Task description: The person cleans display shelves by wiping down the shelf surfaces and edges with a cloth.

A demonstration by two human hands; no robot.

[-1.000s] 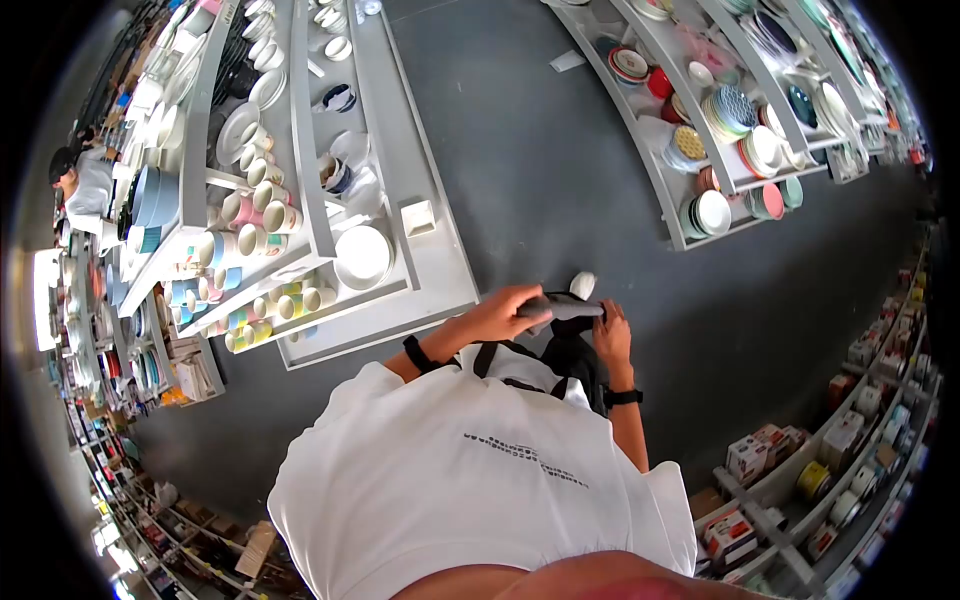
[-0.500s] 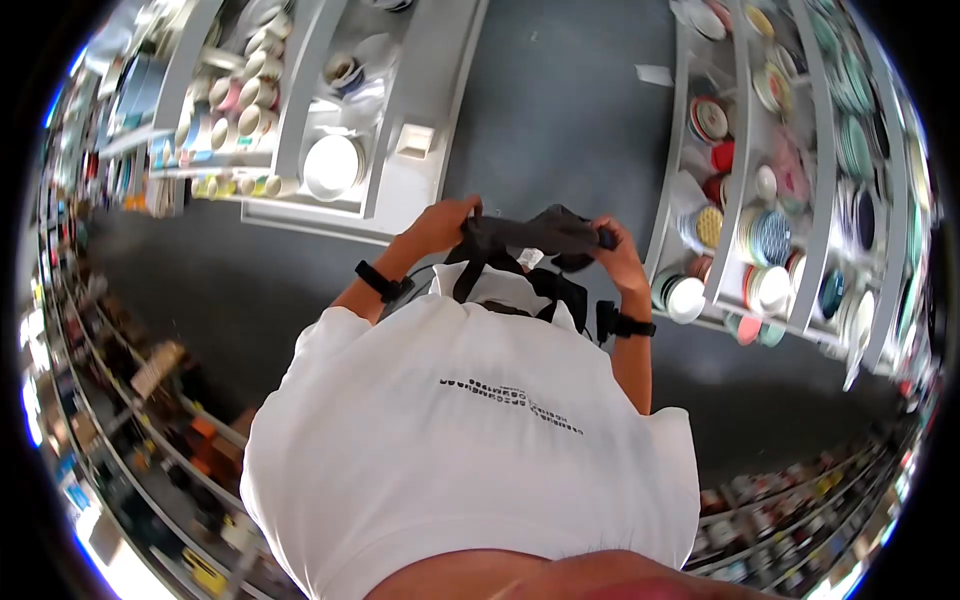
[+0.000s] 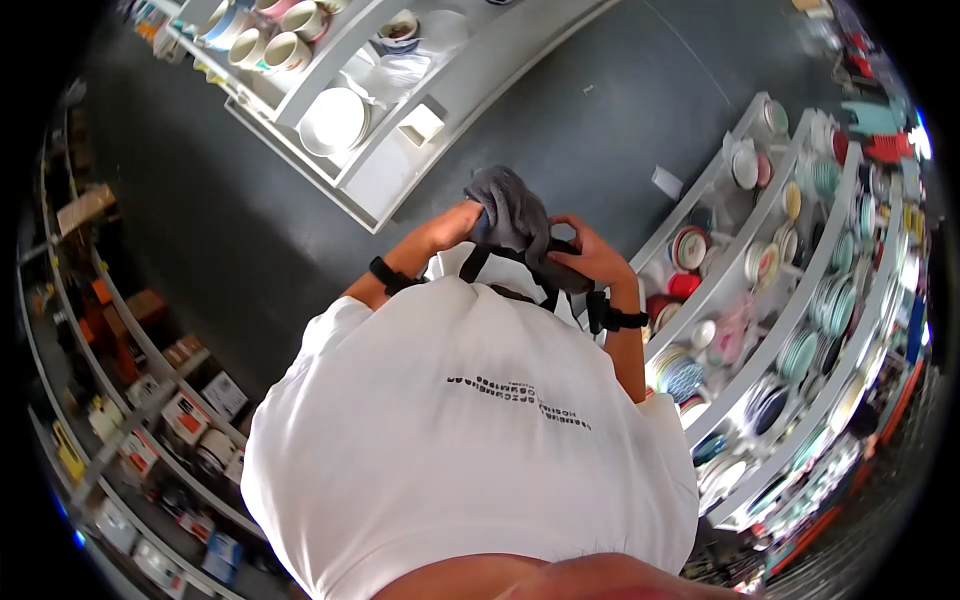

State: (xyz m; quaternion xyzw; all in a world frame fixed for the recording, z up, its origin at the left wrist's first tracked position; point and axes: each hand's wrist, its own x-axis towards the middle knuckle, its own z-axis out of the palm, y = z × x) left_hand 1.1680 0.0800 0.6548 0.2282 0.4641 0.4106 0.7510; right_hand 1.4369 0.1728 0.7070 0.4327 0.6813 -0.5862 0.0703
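A grey cloth (image 3: 508, 207) hangs bunched and folded in front of my chest. My left hand (image 3: 458, 222) is closed on its left side, the fingertips partly hidden by the fabric. My right hand (image 3: 592, 254) holds the darker lower right end of the cloth, its fingers bent and the thumb side facing the fabric. Black straps (image 3: 474, 264) run over the white shirt (image 3: 470, 420) just below the cloth. A black band (image 3: 388, 274) circles the left wrist, and another black band (image 3: 614, 316) the right.
At the upper left stands a white shelf unit (image 3: 385, 200) with mugs (image 3: 287, 50), white plates (image 3: 333, 122) and a small square dish (image 3: 421, 124). On the right, tiered shelves (image 3: 735, 225) carry stacked bowls and plates. Boxes fill racks (image 3: 150, 400) at lower left.
My view has turned, so the shelves appear rotated. The cloth, stretched sideways between my hands before, is now bunched upward near my left hand, and my right hand sits lower on its end.
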